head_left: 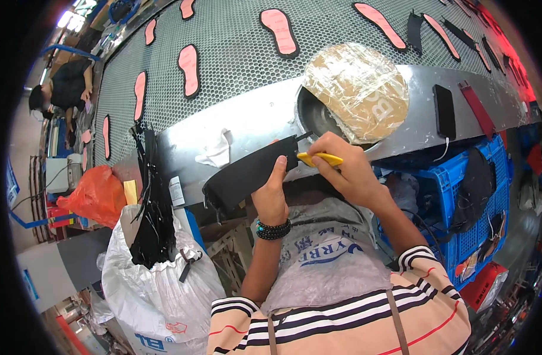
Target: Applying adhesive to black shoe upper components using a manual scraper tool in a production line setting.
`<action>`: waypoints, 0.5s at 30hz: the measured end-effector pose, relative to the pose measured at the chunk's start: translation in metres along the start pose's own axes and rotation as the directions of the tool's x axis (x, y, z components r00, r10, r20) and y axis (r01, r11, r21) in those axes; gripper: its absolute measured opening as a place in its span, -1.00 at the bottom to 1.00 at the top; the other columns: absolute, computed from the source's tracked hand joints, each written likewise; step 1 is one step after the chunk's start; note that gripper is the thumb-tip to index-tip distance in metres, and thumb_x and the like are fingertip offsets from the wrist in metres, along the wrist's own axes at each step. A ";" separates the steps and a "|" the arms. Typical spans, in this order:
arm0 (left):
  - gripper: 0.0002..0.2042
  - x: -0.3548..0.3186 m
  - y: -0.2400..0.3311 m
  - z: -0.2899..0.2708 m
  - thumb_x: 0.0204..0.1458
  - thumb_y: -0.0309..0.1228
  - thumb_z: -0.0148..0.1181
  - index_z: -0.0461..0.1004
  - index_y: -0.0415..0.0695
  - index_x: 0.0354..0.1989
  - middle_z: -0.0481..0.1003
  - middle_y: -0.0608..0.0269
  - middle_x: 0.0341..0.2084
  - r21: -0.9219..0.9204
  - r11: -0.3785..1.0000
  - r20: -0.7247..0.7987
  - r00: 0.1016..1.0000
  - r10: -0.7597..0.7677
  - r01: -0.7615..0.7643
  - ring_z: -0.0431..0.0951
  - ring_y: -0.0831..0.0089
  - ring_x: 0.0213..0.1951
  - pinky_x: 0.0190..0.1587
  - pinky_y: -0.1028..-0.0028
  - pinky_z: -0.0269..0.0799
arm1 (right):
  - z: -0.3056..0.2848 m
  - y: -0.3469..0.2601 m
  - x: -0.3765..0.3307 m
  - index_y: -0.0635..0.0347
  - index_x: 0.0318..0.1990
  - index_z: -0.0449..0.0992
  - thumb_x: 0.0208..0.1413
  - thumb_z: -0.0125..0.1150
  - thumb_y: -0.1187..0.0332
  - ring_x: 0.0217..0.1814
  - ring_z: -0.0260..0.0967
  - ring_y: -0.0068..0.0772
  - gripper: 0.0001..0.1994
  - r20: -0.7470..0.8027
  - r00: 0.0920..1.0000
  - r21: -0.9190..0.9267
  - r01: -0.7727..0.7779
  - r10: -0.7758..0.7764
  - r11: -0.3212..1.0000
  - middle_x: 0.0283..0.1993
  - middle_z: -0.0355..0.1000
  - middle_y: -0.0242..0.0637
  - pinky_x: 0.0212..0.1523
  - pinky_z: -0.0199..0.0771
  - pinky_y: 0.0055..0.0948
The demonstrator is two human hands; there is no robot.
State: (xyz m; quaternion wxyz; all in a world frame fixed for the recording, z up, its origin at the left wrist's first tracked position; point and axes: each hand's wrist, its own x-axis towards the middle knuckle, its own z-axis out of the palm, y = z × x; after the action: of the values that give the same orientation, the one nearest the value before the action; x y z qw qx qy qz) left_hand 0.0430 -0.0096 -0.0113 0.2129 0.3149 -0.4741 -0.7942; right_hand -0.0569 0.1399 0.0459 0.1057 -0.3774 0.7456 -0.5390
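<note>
At the centre of the frame the left hand (pixel 272 195) is closed around the lower edge of a black shoe-sole-shaped piece of sheet material (pixel 250 173), thumb pressed flat on its face near the right end and the other fingers curled behind it. A dark beaded bracelet (pixel 273 229) sits on that wrist. The piece runs from lower left to upper right, its right end lifted just in front of the metal table edge (pixel 247 121).

Just to the right, the right hand (pixel 348 171) is clenched on a yellow-handled cutting tool (pixel 320 158); the fingers wrap the handle and the tip of the tool meets the right end of the black piece. Whether a blade is exposed cannot be told.

Above the hands lies a round brown disc wrapped in clear film (pixel 356 92), resting partly over a dark metal bowl (pixel 318 115). In the upper half of the frame a honeycomb-mesh bed (pixel 235 35) carries several pink insole cut-outs (pixel 189 70) with black borders. A black phone (pixel 444 111) lies on the metal edge at the right, above a blue plastic crate (pixel 490 195). At lower left a white sack (pixel 152 284) holds black offcut strips (pixel 149 201), with an orange plastic bag (pixel 96 195) beside it. Another person (pixel 66 89) sits at upper left.
</note>
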 end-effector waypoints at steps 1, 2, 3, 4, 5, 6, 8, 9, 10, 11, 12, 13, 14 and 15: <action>-0.64 -0.001 0.001 0.001 0.21 -0.61 0.17 0.46 -0.33 0.20 0.52 0.18 0.09 0.010 1.000 0.004 1.000 0.001 -0.001 0.51 0.49 0.06 0.14 0.50 0.44 | -0.004 -0.001 -0.001 0.27 -0.14 0.48 0.26 0.18 0.44 -0.24 0.51 -0.14 -0.89 0.060 0.998 -0.020 0.004 -0.003 1.000 -0.22 0.45 -0.12 -0.23 0.46 -0.33; -0.64 -0.001 0.001 0.002 0.21 -0.61 0.17 0.46 -0.33 0.20 0.51 0.18 0.09 0.021 1.000 0.009 1.000 0.001 -0.001 0.51 0.49 0.06 0.13 0.50 0.45 | -0.009 -0.001 0.000 0.27 -0.14 0.48 0.26 0.18 0.44 -0.25 0.50 -0.12 -0.89 0.064 0.998 0.011 -0.013 0.013 1.000 -0.22 0.44 -0.12 -0.23 0.46 -0.32; -0.63 -0.003 0.003 0.004 0.21 -0.61 0.17 0.45 -0.32 0.20 0.51 0.18 0.10 0.012 1.000 0.004 1.000 -0.001 0.001 0.51 0.49 0.06 0.12 0.51 0.45 | -0.012 0.000 0.002 0.27 -0.14 0.48 0.25 0.17 0.44 -0.25 0.49 -0.10 -0.89 0.078 0.996 0.043 -0.034 0.031 0.999 -0.22 0.44 -0.13 -0.23 0.46 -0.31; -0.63 -0.004 0.004 0.006 0.21 -0.60 0.17 0.45 -0.32 0.21 0.50 0.18 0.11 0.005 1.000 -0.002 1.000 -0.002 0.002 0.51 0.49 0.06 0.11 0.51 0.46 | -0.014 0.001 0.004 0.27 -0.14 0.48 0.25 0.17 0.44 -0.26 0.49 -0.08 -0.89 0.073 0.996 0.077 -0.058 0.052 0.995 -0.22 0.43 -0.13 -0.24 0.46 -0.31; -0.62 -0.006 0.006 0.007 0.21 -0.60 0.17 0.44 -0.32 0.22 0.49 0.18 0.13 -0.002 1.000 -0.010 1.000 -0.002 0.002 0.51 0.49 0.06 0.10 0.51 0.47 | -0.013 0.002 0.006 0.27 -0.14 0.48 0.25 0.17 0.45 -0.27 0.48 -0.06 -0.89 -0.009 1.000 0.063 -0.012 0.013 0.998 -0.23 0.43 -0.13 -0.24 0.46 -0.30; -0.61 -0.008 0.009 0.008 0.22 -0.59 0.17 0.43 -0.30 0.23 0.49 0.19 0.13 -0.009 1.000 0.004 1.000 -0.002 0.002 0.51 0.49 0.06 0.10 0.51 0.47 | -0.009 0.002 0.009 0.27 -0.14 0.47 0.25 0.17 0.46 -0.28 0.47 -0.04 -0.90 -0.107 0.994 0.047 0.030 -0.024 0.998 -0.24 0.42 -0.14 -0.25 0.45 -0.29; -0.60 -0.010 0.014 0.010 0.23 -0.56 0.17 0.41 -0.28 0.26 0.48 0.20 0.15 -0.022 1.000 0.024 1.000 -0.013 0.014 0.52 0.51 0.04 0.09 0.50 0.48 | 0.001 0.001 0.010 0.27 -0.15 0.47 0.23 0.18 0.48 -0.31 0.45 -0.03 -0.90 -0.202 0.974 0.002 0.101 -0.099 0.995 -0.25 0.41 -0.14 -0.27 0.45 -0.28; -0.60 -0.011 0.016 0.010 0.24 -0.55 0.17 0.41 -0.26 0.26 0.48 0.21 0.14 -0.038 0.999 0.018 0.999 -0.027 0.027 0.52 0.51 0.04 0.08 0.49 0.49 | 0.005 0.000 0.008 0.28 -0.15 0.47 0.22 0.19 0.49 -0.32 0.45 -0.04 -0.90 -0.201 0.970 -0.028 0.131 -0.134 0.991 -0.25 0.41 -0.15 -0.28 0.45 -0.28; -0.59 -0.011 0.018 0.010 0.25 -0.53 0.16 0.40 -0.25 0.27 0.48 0.21 0.14 -0.056 0.997 0.012 0.999 -0.052 0.053 0.52 0.52 0.03 0.07 0.49 0.49 | 0.008 -0.001 0.005 0.28 -0.15 0.47 0.21 0.20 0.50 -0.33 0.44 -0.04 -0.90 -0.199 0.965 -0.067 0.161 -0.172 0.985 -0.25 0.41 -0.15 -0.29 0.45 -0.27; -0.59 -0.011 0.019 0.010 0.25 -0.52 0.16 0.39 -0.24 0.28 0.48 0.22 0.13 -0.081 0.995 0.022 0.998 -0.055 0.057 0.52 0.53 0.03 0.06 0.48 0.50 | 0.010 -0.003 0.001 0.27 -0.15 0.47 0.20 0.20 0.51 -0.34 0.45 -0.05 -0.89 -0.186 0.970 -0.056 0.149 -0.157 0.987 -0.25 0.41 -0.15 -0.30 0.45 -0.27; -0.59 -0.010 0.020 0.011 0.26 -0.51 0.15 0.39 -0.23 0.28 0.48 0.22 0.13 -0.105 0.991 0.017 0.996 -0.083 0.084 0.52 0.53 0.03 0.06 0.48 0.50 | 0.011 -0.007 -0.004 0.27 -0.15 0.46 0.19 0.21 0.52 -0.34 0.45 -0.05 -0.89 -0.170 0.976 -0.041 0.134 -0.139 0.990 -0.25 0.41 -0.15 -0.31 0.45 -0.27; -0.60 -0.010 0.020 0.011 0.26 -0.51 0.15 0.39 -0.22 0.28 0.48 0.22 0.12 -0.138 0.986 0.030 0.996 -0.089 0.092 0.52 0.52 0.03 0.05 0.47 0.51 | 0.011 -0.010 -0.009 0.27 -0.14 0.46 0.18 0.21 0.53 -0.35 0.45 -0.06 -0.88 -0.162 0.977 -0.021 0.135 -0.136 0.991 -0.25 0.40 -0.15 -0.33 0.45 -0.28; -0.60 -0.009 0.020 0.011 0.27 -0.50 0.14 0.39 -0.21 0.28 0.48 0.23 0.12 -0.170 0.981 0.039 0.995 -0.090 0.096 0.52 0.52 0.03 0.05 0.46 0.51 | 0.010 -0.011 -0.011 0.27 -0.14 0.46 0.17 0.21 0.54 -0.34 0.45 -0.06 -0.87 -0.115 0.985 -0.037 0.123 -0.126 0.992 -0.26 0.40 -0.15 -0.33 0.45 -0.27; -0.60 -0.009 0.019 0.012 0.27 -0.50 0.15 0.39 -0.20 0.28 0.48 0.23 0.11 -0.181 0.977 0.034 0.993 -0.112 0.116 0.51 0.52 0.03 0.02 0.47 0.52 | 0.007 -0.012 -0.013 0.27 -0.14 0.46 0.16 0.22 0.55 -0.34 0.45 -0.05 -0.86 -0.079 0.988 -0.050 0.131 -0.135 0.990 -0.26 0.40 -0.14 -0.34 0.44 -0.27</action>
State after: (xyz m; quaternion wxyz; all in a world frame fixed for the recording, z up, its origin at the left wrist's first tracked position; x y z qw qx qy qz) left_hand 0.0417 -0.0059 0.0124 0.1895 0.3112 -0.3828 -0.8489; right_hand -0.0387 0.1422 0.0511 0.0301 -0.4060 0.7343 -0.5431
